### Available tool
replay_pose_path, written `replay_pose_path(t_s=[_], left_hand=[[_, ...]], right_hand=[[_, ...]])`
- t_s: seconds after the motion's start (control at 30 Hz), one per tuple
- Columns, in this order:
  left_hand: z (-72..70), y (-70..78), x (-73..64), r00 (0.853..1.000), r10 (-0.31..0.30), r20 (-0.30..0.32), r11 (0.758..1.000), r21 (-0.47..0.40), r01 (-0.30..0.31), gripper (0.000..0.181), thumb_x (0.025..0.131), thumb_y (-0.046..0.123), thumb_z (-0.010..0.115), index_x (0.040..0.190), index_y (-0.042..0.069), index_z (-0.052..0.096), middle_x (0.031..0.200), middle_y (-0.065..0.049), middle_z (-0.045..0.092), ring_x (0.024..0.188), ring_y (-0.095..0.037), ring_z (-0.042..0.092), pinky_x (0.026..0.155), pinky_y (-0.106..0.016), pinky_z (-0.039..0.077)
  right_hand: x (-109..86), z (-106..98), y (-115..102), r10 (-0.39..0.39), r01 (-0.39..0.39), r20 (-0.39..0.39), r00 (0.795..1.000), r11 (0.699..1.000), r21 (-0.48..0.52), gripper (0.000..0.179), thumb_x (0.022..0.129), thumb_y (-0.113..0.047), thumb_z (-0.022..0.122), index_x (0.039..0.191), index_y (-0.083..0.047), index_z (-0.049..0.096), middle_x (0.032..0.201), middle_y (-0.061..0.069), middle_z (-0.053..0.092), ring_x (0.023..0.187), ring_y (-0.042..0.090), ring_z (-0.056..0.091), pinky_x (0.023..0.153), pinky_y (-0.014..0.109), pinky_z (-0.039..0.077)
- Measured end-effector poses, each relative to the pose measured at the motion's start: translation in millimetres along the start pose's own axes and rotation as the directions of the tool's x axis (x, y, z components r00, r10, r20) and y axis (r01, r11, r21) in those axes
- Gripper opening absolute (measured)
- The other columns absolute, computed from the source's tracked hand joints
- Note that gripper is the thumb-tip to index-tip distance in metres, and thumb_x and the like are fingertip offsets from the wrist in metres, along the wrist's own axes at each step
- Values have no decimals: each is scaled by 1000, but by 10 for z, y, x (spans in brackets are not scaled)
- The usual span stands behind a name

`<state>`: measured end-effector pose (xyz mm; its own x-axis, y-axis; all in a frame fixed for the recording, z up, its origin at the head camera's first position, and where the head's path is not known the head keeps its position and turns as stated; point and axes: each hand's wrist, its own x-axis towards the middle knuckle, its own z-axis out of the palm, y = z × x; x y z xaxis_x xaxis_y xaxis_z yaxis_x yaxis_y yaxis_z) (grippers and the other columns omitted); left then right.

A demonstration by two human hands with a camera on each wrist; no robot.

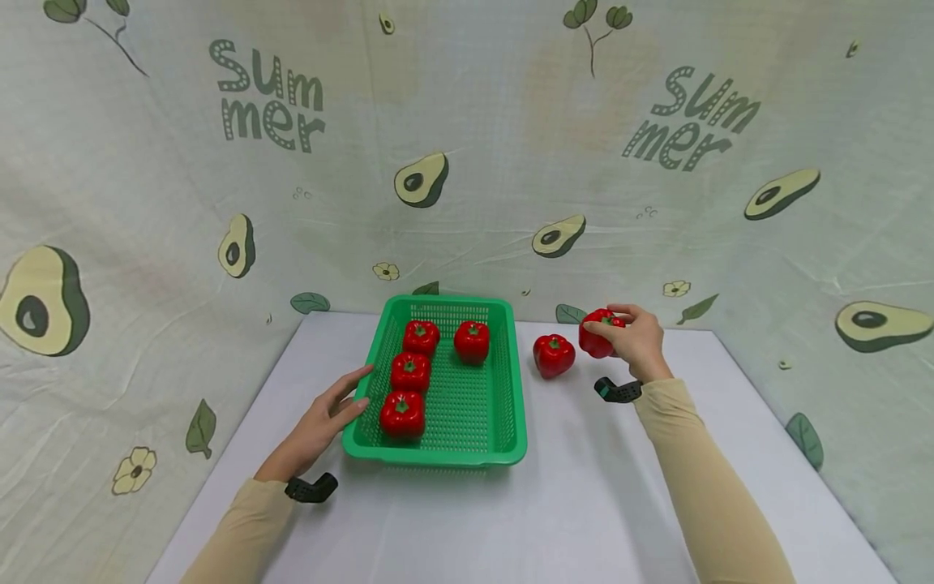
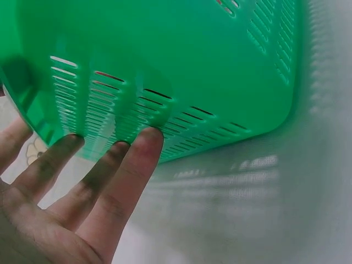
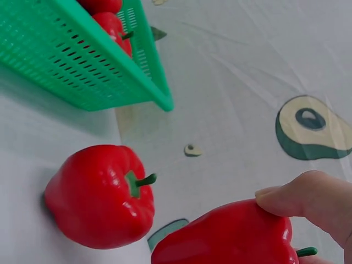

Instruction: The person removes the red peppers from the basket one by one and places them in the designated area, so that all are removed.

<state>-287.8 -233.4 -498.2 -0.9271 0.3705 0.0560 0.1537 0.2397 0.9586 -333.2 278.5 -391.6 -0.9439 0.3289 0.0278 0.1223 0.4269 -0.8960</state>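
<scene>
A red bell pepper [image 1: 597, 333] with a green stem is pinched between the thumb and fingers of my right hand [image 1: 636, 339], at the right of the table. Just left of it, another red bell pepper [image 1: 554, 356] sits on the table. My left hand [image 1: 321, 426] is at the left side of a green plastic basket [image 1: 520, 397], its fingertips [image 2: 147, 137] touching the slotted outer wall in the left wrist view. Inside the basket stand several red bell peppers: a column along the left side, front one [image 1: 403, 414] nearest, and a single pepper [image 1: 472, 341] at the back right.
The table [image 1: 467, 527] has a white cover. A cloth [image 1: 481, 105] printed with avocados, leaves and lettering hangs behind it and at both sides. Each wrist wears a black strap-on device, one [image 1: 311, 488] at the left and one [image 1: 619, 390] at the right.
</scene>
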Motion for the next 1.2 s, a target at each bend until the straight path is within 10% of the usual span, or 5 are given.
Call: replay_pose_path(t_s=[1.2], left_hand=[[-4, -53, 13, 1000, 1, 1, 1000, -3, -1, 55, 104, 37, 54, 155, 38, 33, 162, -4, 22, 143, -40, 31, 106, -60, 36]], right_hand=[[169, 205, 709, 156, -156, -14, 988, 987, -42, 72, 90, -29, 75, 150, -7, 41, 145, 26, 40, 130, 42, 40, 95, 52, 50]])
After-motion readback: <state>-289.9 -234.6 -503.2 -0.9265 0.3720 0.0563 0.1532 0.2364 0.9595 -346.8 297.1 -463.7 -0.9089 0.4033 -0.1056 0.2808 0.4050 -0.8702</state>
